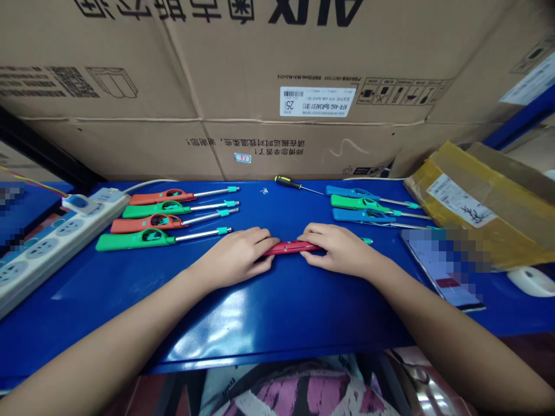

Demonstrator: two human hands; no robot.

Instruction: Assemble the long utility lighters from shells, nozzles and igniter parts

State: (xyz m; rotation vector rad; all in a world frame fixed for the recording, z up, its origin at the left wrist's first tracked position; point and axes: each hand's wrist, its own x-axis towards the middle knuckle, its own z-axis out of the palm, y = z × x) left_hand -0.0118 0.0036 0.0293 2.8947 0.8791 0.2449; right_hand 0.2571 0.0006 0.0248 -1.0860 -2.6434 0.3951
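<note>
Both hands hold a red long-necked gas lighter (289, 247) level above the middle of the blue table. My left hand (240, 254) is closed around its left end, fingers on top and thumb below. Around the other end, near the neck, my right hand (337, 249) is closed too, and a teal tip pokes out past it. To the left lies a row of several lighters, among them an orange lighter (162, 196) and a green lighter (134, 240). On the right, two blue lighters and a green lighter (353, 202) lie with their metal necks pointing right.
A yellow-and-black screwdriver (288, 182) lies at the back of the blue table (260, 323). At left is a white power strip (60, 234). A phone (440, 271), a taped carton (481, 208) and a white mouse (532, 281) are on the right. A large cardboard box (243, 75) stands behind.
</note>
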